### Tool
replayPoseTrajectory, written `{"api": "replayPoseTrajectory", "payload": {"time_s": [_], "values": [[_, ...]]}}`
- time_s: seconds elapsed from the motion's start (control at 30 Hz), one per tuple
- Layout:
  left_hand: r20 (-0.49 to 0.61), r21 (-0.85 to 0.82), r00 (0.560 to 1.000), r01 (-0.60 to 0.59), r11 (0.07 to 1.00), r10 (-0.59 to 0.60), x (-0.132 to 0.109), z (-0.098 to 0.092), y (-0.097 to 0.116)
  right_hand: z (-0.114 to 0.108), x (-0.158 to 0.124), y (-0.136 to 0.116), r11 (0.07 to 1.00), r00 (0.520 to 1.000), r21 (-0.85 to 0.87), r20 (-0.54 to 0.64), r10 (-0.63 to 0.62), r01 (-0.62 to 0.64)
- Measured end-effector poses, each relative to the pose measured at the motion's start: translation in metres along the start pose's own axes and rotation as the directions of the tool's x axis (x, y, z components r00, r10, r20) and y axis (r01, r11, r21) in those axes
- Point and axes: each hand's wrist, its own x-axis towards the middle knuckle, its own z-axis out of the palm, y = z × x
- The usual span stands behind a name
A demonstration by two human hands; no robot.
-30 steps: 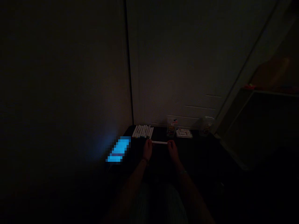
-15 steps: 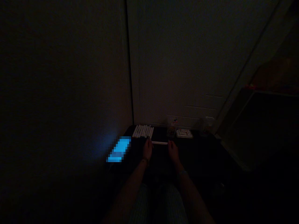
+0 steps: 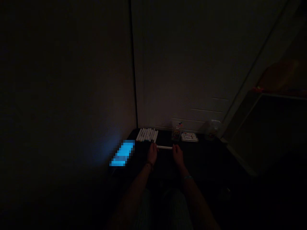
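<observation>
A white marker (image 3: 165, 147) lies crosswise between my two hands, over the dark tabletop. My left hand (image 3: 152, 153) is closed on its left end, and my right hand (image 3: 177, 154) pinches the right end. Just beyond my left hand, several white markers (image 3: 146, 134) lie side by side in a row. Past my right hand sits a stack of more white markers (image 3: 189, 137), next to a clear plastic case (image 3: 177, 131) that stands upright. The dim light hides the fine detail of my fingers.
At the left of the dark table (image 3: 196, 159) a glowing blue screen (image 3: 122, 154) lies tilted, blurred into blocks. A second clear plastic container (image 3: 213, 130) stands at the back right. A wall (image 3: 182, 80) rises behind the table, another on the left. A dark panel (image 3: 278, 127) is at right.
My left hand has shifted very slightly to the right along the marker. My right hand stays where it was, and the things on the table have not moved.
</observation>
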Motion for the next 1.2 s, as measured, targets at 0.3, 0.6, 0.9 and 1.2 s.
{"api": "replayPoseTrajectory", "payload": {"time_s": [0.3, 0.6, 0.9, 1.2], "values": [[-0.036, -0.073, 0.998, 0.048, 0.996, -0.051, 0.0, 0.0, 0.0, 0.002, -0.001, 0.002, 1.0, 0.996, 0.01, 0.089, -0.008, 0.007], [0.067, -0.293, 0.994, 0.097, 0.951, -0.08, -0.001, 0.002, 0.003, 0.002, -0.002, 0.0, 0.998, 0.964, -0.023, 0.261, -0.045, 0.053], [0.118, -0.304, 0.99, 0.105, 0.947, -0.072, -0.001, 0.003, 0.002, -0.002, -0.009, -0.021, 0.987, 0.901, -0.01, 0.409, -0.144, 0.162], [0.188, -0.195, 0.982, 0.072, 0.978, -0.035, -0.002, 0.002, 0.001, 0.0, -0.006, -0.022, 1.0, 0.92, -0.011, 0.392, 0.016, -0.013]]}}
